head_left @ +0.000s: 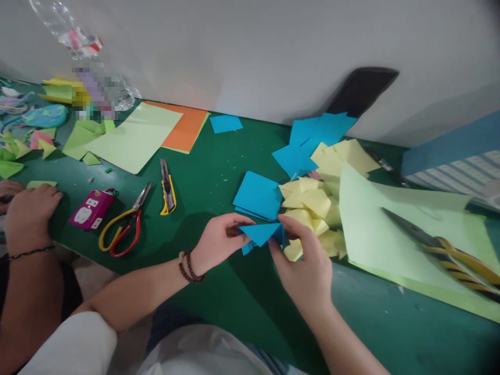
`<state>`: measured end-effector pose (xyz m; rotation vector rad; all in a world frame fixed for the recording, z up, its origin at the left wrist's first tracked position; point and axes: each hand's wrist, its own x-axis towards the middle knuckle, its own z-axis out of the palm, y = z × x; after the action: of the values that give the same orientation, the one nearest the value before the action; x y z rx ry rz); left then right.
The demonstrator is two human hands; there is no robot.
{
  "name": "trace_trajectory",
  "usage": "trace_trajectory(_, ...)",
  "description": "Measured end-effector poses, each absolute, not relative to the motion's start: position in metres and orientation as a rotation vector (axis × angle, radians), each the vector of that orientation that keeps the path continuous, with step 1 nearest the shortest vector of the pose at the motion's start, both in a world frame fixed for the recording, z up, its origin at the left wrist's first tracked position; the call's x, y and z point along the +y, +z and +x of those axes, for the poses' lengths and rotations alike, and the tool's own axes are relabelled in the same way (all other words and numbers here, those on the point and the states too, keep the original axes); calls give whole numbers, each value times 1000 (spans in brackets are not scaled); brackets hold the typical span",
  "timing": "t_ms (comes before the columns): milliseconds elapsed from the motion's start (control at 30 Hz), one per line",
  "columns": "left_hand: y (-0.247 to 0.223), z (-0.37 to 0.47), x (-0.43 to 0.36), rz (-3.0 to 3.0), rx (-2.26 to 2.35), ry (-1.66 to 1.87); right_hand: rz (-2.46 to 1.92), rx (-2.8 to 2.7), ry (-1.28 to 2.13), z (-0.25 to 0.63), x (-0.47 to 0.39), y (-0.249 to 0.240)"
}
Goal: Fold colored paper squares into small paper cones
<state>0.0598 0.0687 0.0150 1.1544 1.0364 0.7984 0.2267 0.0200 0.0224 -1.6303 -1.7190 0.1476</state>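
Note:
Between my two hands is a folded piece of blue paper (262, 234), with a triangular flap facing me. My left hand (219, 242) pinches its left end, thumb and fingers closed. At the other end, the thumb and fingers of my right hand (307, 255) grip the paper too. Just beyond the hands lies a small stack of blue paper squares (258, 195). To the right of it, a heap of folded yellow paper pieces (312, 205) reaches close to my right hand.
Left of my hands lie a yellow cutter knife (167, 190), red-and-yellow scissors (127, 224) and a magenta power adapter (92, 210). Black-and-yellow scissors (441, 245) rest on light green sheets (390, 219) at right. A co-worker's hand (33, 208) is at far left.

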Motion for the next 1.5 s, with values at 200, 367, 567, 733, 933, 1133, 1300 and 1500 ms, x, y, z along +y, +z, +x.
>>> trace_trajectory(200, 12, 61, 72, 1151, 1108, 826, -1614, -1746, 384, 227, 17, 25)
trace_trajectory(367, 12, 60, 70, 1119, 1075, 827, -1657, -1685, 544, 232, 19, 28)
trace_trajectory(567, 14, 59, 72, 1018, 1072, 851, -1607, -1706, 710, 234, 20, 30)
trace_trajectory(733, 17, 60, 74, 868, 984, 847, -1454, -1778, 538, 237, 22, 31)
trace_trajectory(933, 27, 58, 72, 775, 893, 837, -1396, -1902, 285, 237, 20, 26)
trace_trajectory(1133, 26, 57, 71, 881, 960, 810, -1344, -2043, 98, 236, 21, 22)
trace_trajectory(1300, 20, 58, 73, 866, 989, 796, -1338, -2018, 53, 235, 22, 23)
trace_trajectory(1500, 15, 58, 72, 793, 920, 793, -1426, -1879, 75, 236, 21, 25)
